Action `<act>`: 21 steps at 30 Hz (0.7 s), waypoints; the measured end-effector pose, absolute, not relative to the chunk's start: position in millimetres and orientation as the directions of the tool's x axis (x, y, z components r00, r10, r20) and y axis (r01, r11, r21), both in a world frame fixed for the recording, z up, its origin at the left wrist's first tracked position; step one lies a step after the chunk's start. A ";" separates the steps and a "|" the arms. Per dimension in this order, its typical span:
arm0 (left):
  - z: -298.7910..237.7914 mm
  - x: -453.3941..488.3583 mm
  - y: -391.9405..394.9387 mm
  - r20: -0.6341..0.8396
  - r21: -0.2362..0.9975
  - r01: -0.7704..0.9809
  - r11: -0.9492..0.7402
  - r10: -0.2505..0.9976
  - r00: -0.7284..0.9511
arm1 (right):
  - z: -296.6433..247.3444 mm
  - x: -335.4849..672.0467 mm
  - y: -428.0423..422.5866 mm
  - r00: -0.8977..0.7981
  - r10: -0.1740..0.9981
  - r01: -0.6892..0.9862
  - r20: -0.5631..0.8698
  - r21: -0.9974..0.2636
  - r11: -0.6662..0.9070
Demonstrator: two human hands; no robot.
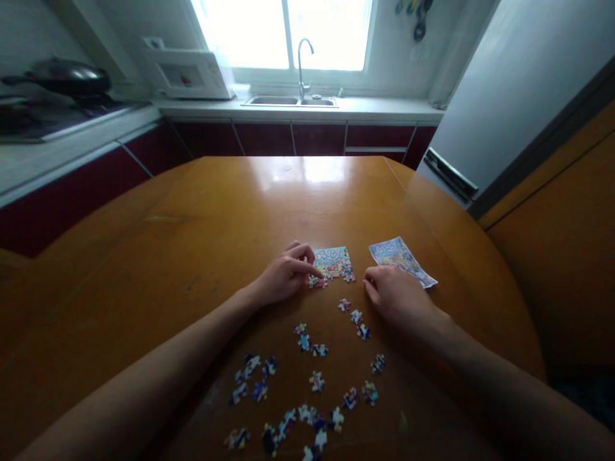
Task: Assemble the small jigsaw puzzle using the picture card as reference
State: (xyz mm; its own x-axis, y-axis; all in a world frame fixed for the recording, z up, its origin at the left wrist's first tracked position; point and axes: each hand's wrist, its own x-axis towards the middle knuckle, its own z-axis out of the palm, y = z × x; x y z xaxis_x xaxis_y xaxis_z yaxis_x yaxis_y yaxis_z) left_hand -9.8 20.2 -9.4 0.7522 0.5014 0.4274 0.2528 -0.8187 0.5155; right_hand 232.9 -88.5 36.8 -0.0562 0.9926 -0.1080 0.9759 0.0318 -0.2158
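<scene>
A partly assembled jigsaw puzzle (333, 262) lies on the wooden table (216, 224). My left hand (284, 276) rests at its left edge, fingers curled, the fingertips pressing on the puzzle's lower left corner. My right hand (396, 296) lies just right of the puzzle with fingers curled under; whether it holds a piece is hidden. A printed reference picture (401, 259) lies flat beyond my right hand. Several loose puzzle pieces (307, 378) are scattered on the table between my forearms.
Behind the table runs a kitchen counter with a sink and tap (302, 83) under a bright window. A microwave (189, 73) and a stove with a pan (67, 80) stand at the left. A grey fridge (504, 96) stands at the right.
</scene>
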 end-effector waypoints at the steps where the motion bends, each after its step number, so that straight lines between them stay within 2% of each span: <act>1: -8.6 -9.4 19.9 0.426 0.513 0.255 -0.820 0.501 0.754 | 36.2 233.0 -88.6 -0.050 0.992 0.981 -0.119 -0.191 0.026; 3: -6.8 -8.7 19.3 0.423 0.511 0.265 -0.818 0.508 0.751 | 34.5 233.9 -88.8 -0.050 0.988 0.986 -0.146 -0.164 0.026; 7: -4.6 -7.7 18.1 0.425 0.521 0.283 -0.805 0.533 0.732 | 30.8 235.8 -88.1 -0.075 0.982 0.980 -0.176 -0.195 0.040; 21: -6.7 -7.6 17.8 0.416 0.538 0.310 -0.784 0.567 0.711 | 24.4 237.1 -86.5 -0.091 0.982 0.984 -0.164 -0.168 0.063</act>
